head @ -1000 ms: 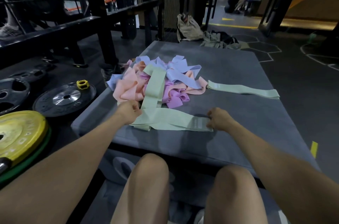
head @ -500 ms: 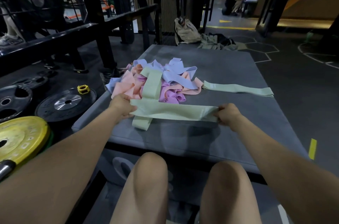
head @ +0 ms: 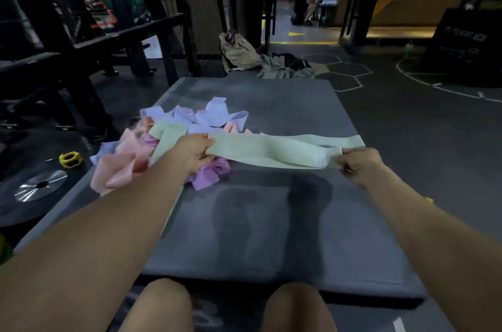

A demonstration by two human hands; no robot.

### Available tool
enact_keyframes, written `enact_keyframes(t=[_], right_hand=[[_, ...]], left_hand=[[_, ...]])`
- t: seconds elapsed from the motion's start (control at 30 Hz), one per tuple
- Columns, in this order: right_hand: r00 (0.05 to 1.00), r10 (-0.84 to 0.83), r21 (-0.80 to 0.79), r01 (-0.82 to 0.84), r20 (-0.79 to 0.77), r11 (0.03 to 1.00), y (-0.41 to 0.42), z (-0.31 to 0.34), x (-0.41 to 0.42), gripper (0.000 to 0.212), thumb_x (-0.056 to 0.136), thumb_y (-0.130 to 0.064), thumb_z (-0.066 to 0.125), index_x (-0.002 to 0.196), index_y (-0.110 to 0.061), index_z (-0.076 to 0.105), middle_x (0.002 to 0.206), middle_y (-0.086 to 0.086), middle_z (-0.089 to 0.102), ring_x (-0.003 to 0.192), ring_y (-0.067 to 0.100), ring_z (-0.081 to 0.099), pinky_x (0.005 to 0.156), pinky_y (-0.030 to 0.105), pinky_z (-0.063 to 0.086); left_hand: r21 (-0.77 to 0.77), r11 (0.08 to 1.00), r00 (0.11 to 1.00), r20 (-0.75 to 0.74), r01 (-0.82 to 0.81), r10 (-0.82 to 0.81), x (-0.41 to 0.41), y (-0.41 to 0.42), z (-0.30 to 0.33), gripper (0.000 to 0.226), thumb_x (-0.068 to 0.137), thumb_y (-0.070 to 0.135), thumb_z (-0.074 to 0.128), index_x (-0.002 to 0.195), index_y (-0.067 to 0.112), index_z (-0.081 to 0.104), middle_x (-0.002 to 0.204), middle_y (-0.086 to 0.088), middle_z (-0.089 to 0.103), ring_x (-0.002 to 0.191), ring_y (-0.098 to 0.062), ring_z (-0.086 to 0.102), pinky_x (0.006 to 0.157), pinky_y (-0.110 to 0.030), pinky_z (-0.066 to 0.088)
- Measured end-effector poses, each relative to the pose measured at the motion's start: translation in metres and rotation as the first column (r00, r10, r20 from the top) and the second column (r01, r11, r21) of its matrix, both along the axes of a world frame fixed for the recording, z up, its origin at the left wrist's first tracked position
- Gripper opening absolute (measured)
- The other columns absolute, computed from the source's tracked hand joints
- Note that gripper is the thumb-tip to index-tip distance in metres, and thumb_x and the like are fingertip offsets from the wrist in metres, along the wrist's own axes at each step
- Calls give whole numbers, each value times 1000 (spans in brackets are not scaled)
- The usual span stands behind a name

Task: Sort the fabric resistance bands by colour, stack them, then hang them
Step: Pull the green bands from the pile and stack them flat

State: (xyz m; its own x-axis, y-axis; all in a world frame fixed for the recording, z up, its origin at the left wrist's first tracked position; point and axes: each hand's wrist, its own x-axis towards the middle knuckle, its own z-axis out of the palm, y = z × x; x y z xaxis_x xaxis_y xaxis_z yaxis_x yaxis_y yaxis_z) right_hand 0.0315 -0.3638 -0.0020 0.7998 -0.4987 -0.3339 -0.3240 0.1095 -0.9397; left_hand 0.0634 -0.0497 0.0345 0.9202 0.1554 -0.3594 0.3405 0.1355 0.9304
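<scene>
A pale green fabric band (head: 271, 153) is stretched flat between my hands above the grey mat (head: 271, 223). My left hand (head: 194, 153) pinches its left end and my right hand (head: 358, 162) pinches its right end. Just behind it a second green band (head: 334, 140) lies on the mat. A tangled heap of pink, purple, lilac and green bands (head: 173, 147) sits to the left, partly hidden by my left arm. One more green band (head: 168, 133) drapes over that heap.
Black weight plates (head: 38, 187) and a yellow collar (head: 70, 159) lie on the floor left of the mat. A black bench frame (head: 89, 54) stands at the back left. Bags and clothes (head: 260, 62) lie beyond the mat's far edge. My knees are below its near edge.
Both hands have lifted the green band off the mat and carried it away from me and to the right, up to the other green band. The camera view has tilted up.
</scene>
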Motion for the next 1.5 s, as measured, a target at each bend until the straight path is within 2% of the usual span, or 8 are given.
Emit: enact_keyframes(t=[0.27,0.43,0.53,0.67,0.97,1.2,1.4,1.5], right_hand=[[988,-142,-5,142,59,990,-63,6,55,24,81,16,56,88,-6,59,75,8,56,61,15,51,50,24,44],[975,-217,-92,220,42,971,-90,-5,90,23,70,14,62,86,-2,67,93,18,66,69,27,60,59,31,51],[969,-243,-242,244,37,939,-95,-11,104,18,73,5,61,81,-10,67,93,14,66,84,29,64,80,35,55],[975,-216,-356,223,59,908,-103,-16,118,14,79,-2,61,73,-14,61,90,10,64,89,27,62,85,34,53],[986,-168,-523,134,-19,842,-110,-28,121,18,85,-2,56,97,-7,68,108,15,65,101,31,60,79,29,45],[995,-84,-624,29,-58,781,-102,-39,119,23,89,-2,51,109,-3,63,120,20,59,107,34,56,80,27,42],[996,-36,-738,-36,-81,673,-97,-42,116,27,88,1,48,113,-1,59,119,20,57,108,35,54,83,31,43],[995,-6,-848,-85,-104,523,-96,-40,114,37,87,0,49,123,-3,53,128,18,48,119,35,40,93,37,39]], left_hand=[[288,957,997,63,21,-41,90,-67,-22,21,89,-8,48,87,10,59,76,-2,51,69,-17,53,68,-32,57],[422,900,987,152,-104,42,124,-96,-34,30,87,-3,51,112,5,65,96,-3,67,70,-18,56,55,-24,44],[465,874,977,206,-141,48,137,-112,-42,28,84,-1,53,109,9,64,119,3,62,86,-21,57,68,-22,43],[515,852,978,209,-88,-26,151,-123,-48,16,80,5,58,92,16,59,100,-7,65,86,-25,61,87,-36,53],[617,785,978,187,-49,-86,163,-130,-68,33,86,-2,53,66,23,44,83,2,52,83,-18,49,64,-16,39],[765,643,948,172,43,-267,162,-123,-83,26,83,-11,52,93,12,55,128,1,46,102,-17,43,68,-12,34],[868,493,934,128,58,-334,164,-125,-85,29,82,-3,57,109,8,58,102,-6,55,91,-23,50,82,-28,42],[896,432,890,114,99,-442,164,-121,-82,34,82,8,64,114,9,55,117,-11,57,103,-27,55,86,-30,43]])
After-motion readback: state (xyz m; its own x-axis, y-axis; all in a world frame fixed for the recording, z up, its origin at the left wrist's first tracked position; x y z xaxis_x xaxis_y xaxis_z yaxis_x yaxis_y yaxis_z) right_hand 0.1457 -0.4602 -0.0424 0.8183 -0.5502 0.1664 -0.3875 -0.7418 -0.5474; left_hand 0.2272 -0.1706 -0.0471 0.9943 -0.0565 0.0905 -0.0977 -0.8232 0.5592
